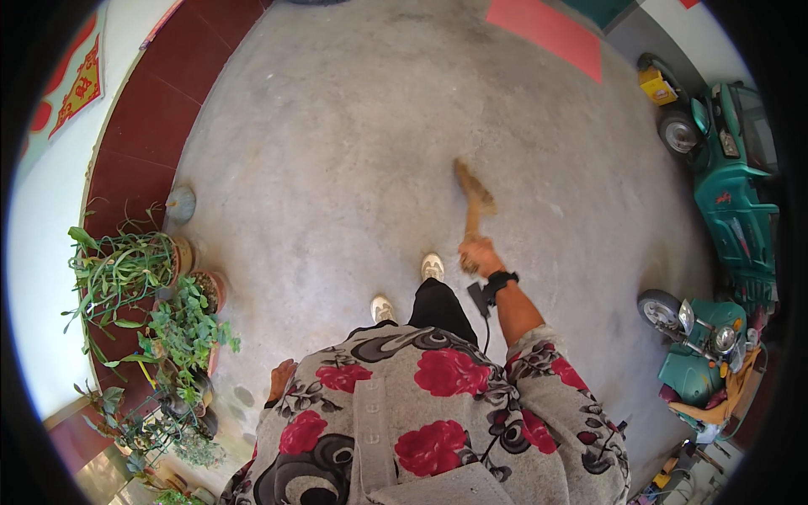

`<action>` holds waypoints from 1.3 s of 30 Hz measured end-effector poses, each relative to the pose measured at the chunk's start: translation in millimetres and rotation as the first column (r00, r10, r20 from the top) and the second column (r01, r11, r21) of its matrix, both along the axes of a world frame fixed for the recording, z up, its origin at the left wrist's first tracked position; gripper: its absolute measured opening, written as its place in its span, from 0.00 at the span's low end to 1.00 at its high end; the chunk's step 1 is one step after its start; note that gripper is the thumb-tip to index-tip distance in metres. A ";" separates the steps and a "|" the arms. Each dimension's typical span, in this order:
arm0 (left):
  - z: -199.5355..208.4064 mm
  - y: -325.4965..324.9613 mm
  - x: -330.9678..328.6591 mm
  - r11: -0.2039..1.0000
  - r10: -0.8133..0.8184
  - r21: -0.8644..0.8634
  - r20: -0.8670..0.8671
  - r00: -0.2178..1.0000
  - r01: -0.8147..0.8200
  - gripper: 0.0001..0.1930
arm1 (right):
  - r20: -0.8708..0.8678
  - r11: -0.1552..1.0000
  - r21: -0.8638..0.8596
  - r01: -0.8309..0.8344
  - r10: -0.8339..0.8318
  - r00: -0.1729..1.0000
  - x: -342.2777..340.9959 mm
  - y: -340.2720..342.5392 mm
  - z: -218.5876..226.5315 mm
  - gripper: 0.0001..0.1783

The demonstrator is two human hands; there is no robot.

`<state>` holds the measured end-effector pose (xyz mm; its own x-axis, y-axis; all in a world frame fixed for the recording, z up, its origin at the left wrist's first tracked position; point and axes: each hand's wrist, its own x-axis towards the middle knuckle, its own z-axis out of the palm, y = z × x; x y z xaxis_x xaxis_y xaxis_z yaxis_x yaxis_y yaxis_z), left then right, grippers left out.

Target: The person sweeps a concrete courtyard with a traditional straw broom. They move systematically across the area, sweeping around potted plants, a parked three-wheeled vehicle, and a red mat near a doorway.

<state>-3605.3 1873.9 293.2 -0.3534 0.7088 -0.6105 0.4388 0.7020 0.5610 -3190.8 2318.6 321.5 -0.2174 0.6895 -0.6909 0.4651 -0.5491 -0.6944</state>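
Observation:
My right hand (481,256) is closed around the handle of a small straw hand broom (473,187). The broom reaches forward from my fist, its brown bristle head low over the concrete floor (337,160); whether it touches the floor I cannot tell. Its outline is slightly smeared. A black band with a small dark device (481,296) and a cable is strapped at my right wrist. Down at my left side, my left hand (282,379) shows only in part beside the flowered jacket (404,421), with its fingers mostly hidden. No object shows in it.
Potted plants (135,278) line the left wall, with a grey-green pumpkin (180,204) beyond them. Dark red tiles (139,135) cover the wall's base. A green motor tricycle (732,202) stands at the right. Far right on the floor lies a pink-red sheet-like patch (547,34).

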 end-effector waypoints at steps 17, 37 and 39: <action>72.5 142.8 42.3 0.985 -0.146 0.126 0.257 0.955 0.116 0.15 | -0.258 0.797 -0.403 0.450 -0.570 0.780 50.3 -105.7 100.3 0.36; -2.1 189.7 36.7 0.497 -0.689 0.218 -0.489 0.535 0.840 0.09 | -0.324 0.699 -0.286 0.655 -0.714 0.621 103.7 -55.0 30.0 0.05; 0.6 215.8 49.9 0.536 -0.731 0.130 -0.423 0.535 0.834 0.13 | -0.326 0.680 -0.441 0.586 -0.730 0.601 121.0 -35.1 50.4 0.14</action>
<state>-3555.4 2089.7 293.8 0.3219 0.8960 -0.3058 0.8943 -0.1818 0.4088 -3069.7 2283.5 371.9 -0.1022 0.5761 -0.8110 -0.4198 -0.7641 -0.4899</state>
